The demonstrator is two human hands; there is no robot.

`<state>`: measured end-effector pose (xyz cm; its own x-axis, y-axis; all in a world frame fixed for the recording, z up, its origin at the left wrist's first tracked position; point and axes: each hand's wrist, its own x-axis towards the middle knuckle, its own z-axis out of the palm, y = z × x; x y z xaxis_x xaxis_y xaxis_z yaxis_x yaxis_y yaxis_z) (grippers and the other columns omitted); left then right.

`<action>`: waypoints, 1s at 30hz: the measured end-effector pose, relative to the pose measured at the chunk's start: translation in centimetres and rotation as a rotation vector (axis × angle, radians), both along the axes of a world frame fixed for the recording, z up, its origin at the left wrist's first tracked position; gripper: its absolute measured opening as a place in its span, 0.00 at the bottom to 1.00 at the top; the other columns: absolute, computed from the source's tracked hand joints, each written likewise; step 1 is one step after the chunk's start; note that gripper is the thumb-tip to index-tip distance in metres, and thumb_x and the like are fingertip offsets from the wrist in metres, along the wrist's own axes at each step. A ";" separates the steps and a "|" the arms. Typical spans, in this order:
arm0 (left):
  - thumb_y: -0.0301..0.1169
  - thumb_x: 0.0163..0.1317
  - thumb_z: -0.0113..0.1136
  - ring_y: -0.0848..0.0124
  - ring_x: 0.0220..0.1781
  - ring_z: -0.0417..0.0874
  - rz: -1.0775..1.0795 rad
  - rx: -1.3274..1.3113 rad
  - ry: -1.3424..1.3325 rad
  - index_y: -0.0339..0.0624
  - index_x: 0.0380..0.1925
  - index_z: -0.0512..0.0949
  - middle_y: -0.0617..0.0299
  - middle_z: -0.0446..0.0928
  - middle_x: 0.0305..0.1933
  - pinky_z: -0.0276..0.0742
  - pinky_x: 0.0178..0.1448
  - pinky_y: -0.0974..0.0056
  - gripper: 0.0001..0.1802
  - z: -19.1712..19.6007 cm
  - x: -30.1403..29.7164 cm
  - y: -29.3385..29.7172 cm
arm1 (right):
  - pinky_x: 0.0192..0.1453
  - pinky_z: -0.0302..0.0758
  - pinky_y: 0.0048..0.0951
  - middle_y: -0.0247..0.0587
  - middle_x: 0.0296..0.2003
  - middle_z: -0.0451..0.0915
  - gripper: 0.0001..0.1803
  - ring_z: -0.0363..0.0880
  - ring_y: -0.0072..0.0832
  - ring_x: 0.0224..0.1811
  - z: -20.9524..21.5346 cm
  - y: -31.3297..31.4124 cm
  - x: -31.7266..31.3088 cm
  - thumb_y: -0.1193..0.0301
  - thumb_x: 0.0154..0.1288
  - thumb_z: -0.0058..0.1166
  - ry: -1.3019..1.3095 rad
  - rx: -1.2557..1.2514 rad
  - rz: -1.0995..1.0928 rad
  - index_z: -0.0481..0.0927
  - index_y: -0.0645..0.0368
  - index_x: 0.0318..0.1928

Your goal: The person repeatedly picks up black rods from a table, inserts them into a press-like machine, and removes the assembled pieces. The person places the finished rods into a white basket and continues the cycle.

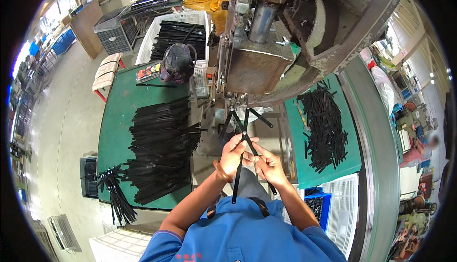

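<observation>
Between my hands is a linkage of black flat strips (237, 183), joined in crossing pairs by round pivots. Its upper ends reach under the head of a large metal press (259, 67), and two strips hang down toward my lap. My left hand (232, 154) is closed on the linkage just below its central pivot. Closer to the right-hand strip, my right hand (269, 166) pinches it with thumb and fingers. Where the linkage meets the press tooling, the contact is too small to make out.
On the left green table (116, 100) lies a broad stack of long black strips (159, 143), with a bundle of joined strips (114, 186) at its corner. Shorter black strips (326, 124) are heaped on the right. A white crate (149, 40) stands behind; a blue bin (326, 214) sits lower right.
</observation>
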<state>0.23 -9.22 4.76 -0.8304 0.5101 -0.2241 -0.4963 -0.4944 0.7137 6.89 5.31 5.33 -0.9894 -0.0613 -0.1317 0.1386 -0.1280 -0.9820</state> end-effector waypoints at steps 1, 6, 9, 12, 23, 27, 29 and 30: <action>0.30 0.70 0.42 0.76 0.27 0.79 0.006 -0.041 0.011 0.45 0.55 0.67 0.56 0.75 0.52 0.79 0.29 0.69 0.15 -0.2 0.2 -0.5 | 0.16 0.55 0.15 0.25 0.16 0.68 0.24 0.58 0.10 0.13 -0.5 0.0 -0.1 0.72 0.69 0.46 0.032 -0.023 0.059 0.63 0.49 0.65; 0.36 0.67 0.49 0.81 0.27 0.77 0.251 -0.282 0.016 0.41 0.51 0.70 0.64 0.78 0.41 0.73 0.27 0.76 0.16 -1.5 1.1 -3.1 | 0.24 0.66 0.20 0.30 0.23 0.74 0.26 0.67 0.17 0.18 -3.1 -3.0 -0.9 0.78 0.67 0.44 0.060 0.177 0.178 0.61 0.55 0.65; 0.33 0.66 0.52 0.79 0.34 0.76 0.402 -0.384 0.107 0.40 0.53 0.69 0.64 0.77 0.40 0.74 0.36 0.73 0.17 -4.9 1.5 -6.1 | 0.39 0.74 0.44 0.62 0.43 0.76 0.32 0.77 0.54 0.37 -1.9 -6.9 -1.5 0.74 0.60 0.50 0.387 0.756 0.305 0.57 0.62 0.64; 0.29 0.65 0.49 0.71 0.41 0.77 0.507 0.052 -0.103 0.35 0.56 0.67 0.57 0.76 0.45 0.74 0.50 0.65 0.19 -3.6 2.4 -10.1 | 0.40 0.75 0.39 0.53 0.41 0.77 0.36 0.78 0.47 0.36 0.1 -10.2 -0.5 0.72 0.58 0.53 0.633 0.643 0.501 0.54 0.68 0.64; 0.32 0.67 0.49 0.70 0.39 0.80 0.846 0.292 0.171 0.31 0.61 0.59 0.56 0.76 0.43 0.79 0.46 0.63 0.26 -2.9 12.4 -20.5 | 0.29 0.75 0.29 0.43 0.30 0.79 0.13 0.80 0.34 0.27 -4.3 -10.4 0.0 0.78 0.59 0.52 0.479 0.396 0.831 0.76 0.59 0.46; 0.31 0.67 0.48 0.70 0.38 0.80 0.982 0.270 0.155 0.31 0.61 0.59 0.56 0.76 0.43 0.81 0.46 0.63 0.26 -3.0 15.7 -22.8 | 0.32 0.75 0.31 0.45 0.31 0.80 0.10 0.80 0.37 0.29 -7.4 -13.1 -1.5 0.77 0.60 0.49 0.491 0.429 0.957 0.76 0.60 0.44; 0.31 0.66 0.48 0.70 0.37 0.80 1.038 0.254 0.119 0.31 0.61 0.59 0.56 0.76 0.42 0.81 0.46 0.62 0.25 -3.3 17.1 -23.7 | 0.34 0.76 0.33 0.46 0.32 0.80 0.10 0.80 0.40 0.30 -8.5 -15.0 -2.0 0.76 0.61 0.49 0.553 0.459 1.014 0.76 0.60 0.43; 0.31 0.66 0.48 0.70 0.37 0.80 1.057 0.242 0.106 0.31 0.61 0.59 0.56 0.76 0.42 0.81 0.46 0.63 0.25 -3.5 17.5 -24.4 | 0.35 0.76 0.34 0.46 0.32 0.80 0.10 0.80 0.41 0.31 -9.0 -16.0 -2.3 0.76 0.61 0.48 0.583 0.475 1.038 0.76 0.60 0.43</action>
<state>17.76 -33.58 1.22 -0.8842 -0.4528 -0.1149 0.3213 -0.7680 0.5541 4.59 -10.73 -3.62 -0.4251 -0.9015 0.0818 -0.5018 0.1595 -0.8502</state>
